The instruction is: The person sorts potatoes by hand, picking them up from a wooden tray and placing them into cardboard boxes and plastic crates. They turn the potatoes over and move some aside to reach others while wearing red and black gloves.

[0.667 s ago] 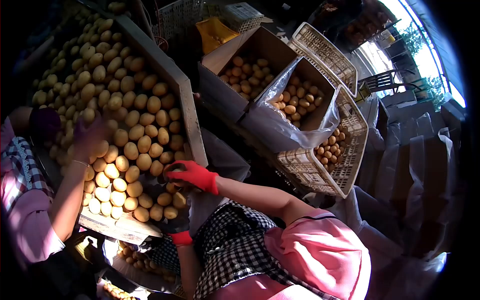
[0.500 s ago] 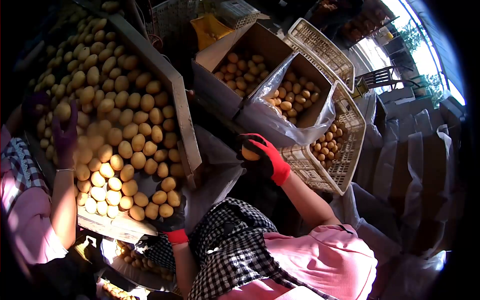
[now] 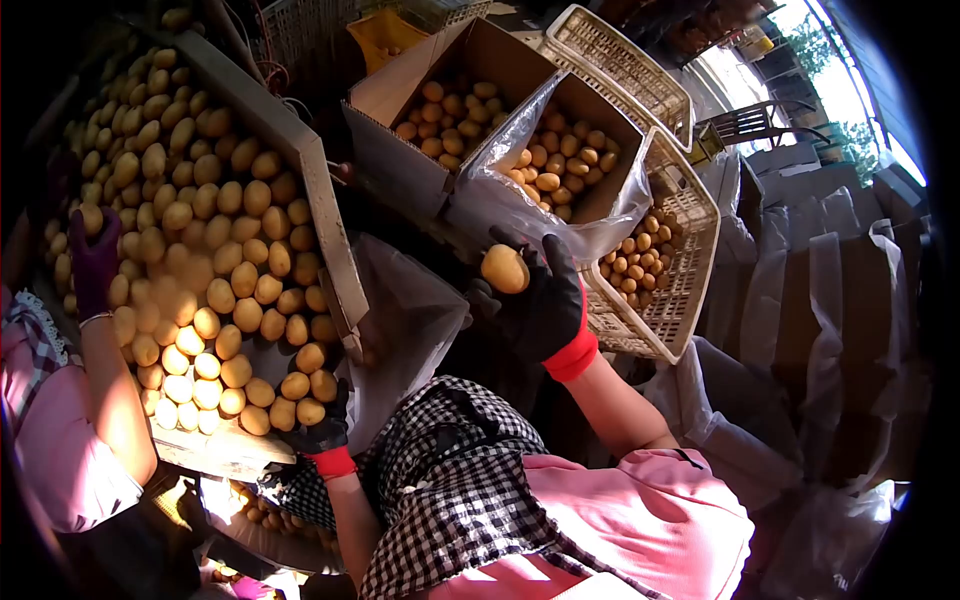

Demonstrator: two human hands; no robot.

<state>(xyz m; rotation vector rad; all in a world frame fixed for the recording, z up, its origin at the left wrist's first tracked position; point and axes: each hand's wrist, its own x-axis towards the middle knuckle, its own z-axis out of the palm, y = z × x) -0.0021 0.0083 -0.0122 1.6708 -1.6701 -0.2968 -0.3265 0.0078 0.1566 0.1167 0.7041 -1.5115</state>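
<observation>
Our right grip, in a black glove with a red cuff, loosely holds one potato, the palm turned toward us and the fingers partly spread about it. That potato sits between fingers and thumb, in the air beyond the edge of the worktop and near the lined box. Our left grip, gloved alike, is at the near corner of the worktop, just beside the closest potatoes; its fingers are dark and partly hidden, so we cannot tell whether they are closed on anything. Next to it we see the potato heap spread over the worktop, sunlit toward the near edge and bounded along one side by a raised wooden board. Past our right grip, the lined box has a clear plastic liner draped over its rim and potatoes inside; beside it, on the worktop side, stands an open cardboard box, which also contains potatoes. On the other side of the lined box we have a pale slatted crate with more of them. Across the heap, a co-worker's purple-gloved hand holds another potato. Our checked apron and pink sleeve fill the lower middle, and plastic-draped cartons stand farther off at the right.
</observation>
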